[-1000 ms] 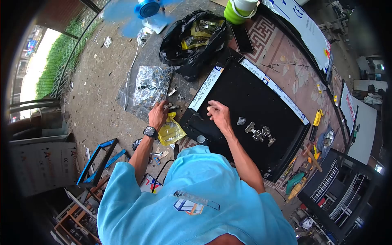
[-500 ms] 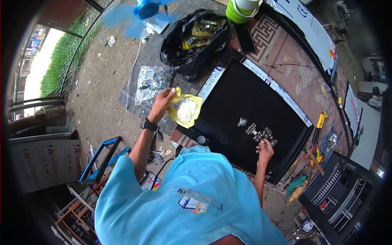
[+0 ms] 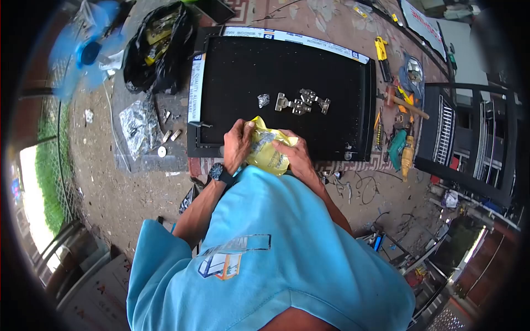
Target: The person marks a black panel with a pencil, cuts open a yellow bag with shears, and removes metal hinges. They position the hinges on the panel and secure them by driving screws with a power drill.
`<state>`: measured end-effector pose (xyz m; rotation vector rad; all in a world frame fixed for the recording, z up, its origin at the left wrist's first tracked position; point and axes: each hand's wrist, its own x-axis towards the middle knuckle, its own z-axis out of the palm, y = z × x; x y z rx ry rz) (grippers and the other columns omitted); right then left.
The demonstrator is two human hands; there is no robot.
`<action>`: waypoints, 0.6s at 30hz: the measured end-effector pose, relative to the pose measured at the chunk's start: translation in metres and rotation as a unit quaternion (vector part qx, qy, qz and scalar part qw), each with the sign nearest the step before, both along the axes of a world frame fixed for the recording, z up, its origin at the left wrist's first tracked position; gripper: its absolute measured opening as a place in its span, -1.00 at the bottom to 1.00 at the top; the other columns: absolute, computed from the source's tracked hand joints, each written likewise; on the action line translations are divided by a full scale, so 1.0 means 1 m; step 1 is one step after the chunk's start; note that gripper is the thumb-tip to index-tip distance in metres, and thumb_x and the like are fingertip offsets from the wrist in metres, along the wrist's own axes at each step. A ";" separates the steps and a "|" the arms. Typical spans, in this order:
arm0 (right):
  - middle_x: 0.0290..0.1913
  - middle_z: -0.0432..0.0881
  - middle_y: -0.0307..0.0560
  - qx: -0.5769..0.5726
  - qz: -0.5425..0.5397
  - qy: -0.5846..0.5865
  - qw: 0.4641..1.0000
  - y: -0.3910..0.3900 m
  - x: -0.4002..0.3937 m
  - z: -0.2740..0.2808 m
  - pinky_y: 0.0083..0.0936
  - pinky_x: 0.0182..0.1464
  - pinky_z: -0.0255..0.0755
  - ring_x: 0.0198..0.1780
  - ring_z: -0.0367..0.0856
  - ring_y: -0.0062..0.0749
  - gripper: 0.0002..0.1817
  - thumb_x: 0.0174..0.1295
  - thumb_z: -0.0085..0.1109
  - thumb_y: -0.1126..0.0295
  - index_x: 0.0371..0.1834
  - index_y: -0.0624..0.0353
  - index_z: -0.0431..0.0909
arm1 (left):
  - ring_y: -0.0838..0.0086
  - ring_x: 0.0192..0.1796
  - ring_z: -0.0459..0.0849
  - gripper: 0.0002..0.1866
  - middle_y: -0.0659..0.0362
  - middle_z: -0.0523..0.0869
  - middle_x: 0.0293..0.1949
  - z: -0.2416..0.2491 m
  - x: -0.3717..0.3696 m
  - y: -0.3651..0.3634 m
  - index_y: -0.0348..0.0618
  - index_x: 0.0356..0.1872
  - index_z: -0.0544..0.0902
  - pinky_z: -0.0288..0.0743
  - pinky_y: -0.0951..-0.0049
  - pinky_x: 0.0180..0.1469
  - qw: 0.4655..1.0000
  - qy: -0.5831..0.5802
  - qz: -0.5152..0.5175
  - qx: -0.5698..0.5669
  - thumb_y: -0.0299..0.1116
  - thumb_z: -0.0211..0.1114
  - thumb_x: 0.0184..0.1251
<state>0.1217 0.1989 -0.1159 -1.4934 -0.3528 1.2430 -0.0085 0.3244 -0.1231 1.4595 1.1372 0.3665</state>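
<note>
A yellow plastic packet [image 3: 268,157] is gripped between both hands, close to the shirt. My left hand [image 3: 238,142] pinches its upper left corner, and my right hand [image 3: 298,156] is closed on its right side, thumb on the front. What the packet contains is hard to make out. Beyond them, metal cabinet hinges [image 3: 302,103] lie on the black framed panel [image 3: 237,71]. A small clear bag of tiny parts [image 3: 263,100] rests just left of the hinges.
A black plastic bag [image 3: 135,69] with more yellow packets is at upper left, near a spinning blue fan [image 3: 88,52]. Clear plastic wrapping [image 3: 138,129] lies below the bag. Right of the panel are a hammer [image 3: 411,106], a yellow-handled tool [image 3: 381,49] and a green drill [image 3: 396,142].
My right hand has let go of the hinges, leaving them on the panel, and has joined my left on the packet. The packet has come in front of my body; the view has turned.
</note>
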 end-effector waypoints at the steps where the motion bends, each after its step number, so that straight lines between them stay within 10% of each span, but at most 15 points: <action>1: -0.15 0.66 -0.14 0.003 -0.013 0.025 1.000 -0.011 -0.004 0.002 -0.63 -0.10 0.45 -0.16 0.58 -0.59 -0.66 0.22 0.26 0.44 0.02 0.36 0.55 | 0.58 -0.53 0.37 -0.59 0.12 0.48 -0.65 -0.009 -0.007 -0.006 -0.30 -0.39 0.53 0.37 0.38 -0.46 1.000 0.011 0.006 -0.015 -0.10 0.09 0.47; 5: -0.21 0.64 -0.15 -0.018 0.030 0.026 0.999 -0.035 0.008 0.005 -0.60 -0.13 0.46 -0.23 0.58 -0.57 -0.77 0.30 0.18 0.43 -0.06 0.34 0.55 | 0.10 -0.46 0.63 -0.58 -0.08 0.60 -0.54 0.003 -0.016 -0.035 -0.25 -0.31 0.56 0.44 0.16 -0.35 0.999 -0.022 0.026 -0.012 -0.03 0.03 0.46; 6: -0.22 0.63 -0.15 -0.026 0.054 0.026 0.998 -0.041 0.011 0.009 -0.59 -0.13 0.46 -0.22 0.57 -0.56 -0.78 0.31 0.17 0.43 -0.07 0.34 0.54 | 0.32 -0.51 0.57 -0.65 0.03 0.54 -0.57 0.010 -0.018 -0.047 -0.26 -0.26 0.54 0.43 0.27 -0.39 0.998 -0.037 0.049 -0.007 -0.12 0.05 0.48; 8: -0.22 0.62 -0.13 -0.038 0.110 0.005 0.993 -0.044 0.016 0.013 -0.58 -0.13 0.46 -0.20 0.56 -0.54 -0.78 0.32 0.16 0.42 -0.07 0.34 0.53 | 0.04 -0.38 0.68 -0.69 -0.08 0.64 -0.49 -0.006 -0.013 -0.075 -0.18 -0.23 0.56 0.48 0.17 -0.36 0.991 -0.049 0.112 0.049 -0.12 0.06 0.46; 18: -0.11 0.62 -0.12 -0.098 0.562 -0.045 0.820 -0.041 0.071 0.044 -0.57 0.01 0.45 -0.06 0.59 -0.49 -0.53 0.07 0.39 0.43 0.03 0.38 0.50 | 0.07 -0.47 0.66 -0.72 0.01 0.66 -0.54 -0.008 0.027 -0.207 -0.15 -0.25 0.60 0.50 0.17 -0.42 0.966 -0.058 0.221 0.120 -0.13 0.12 0.41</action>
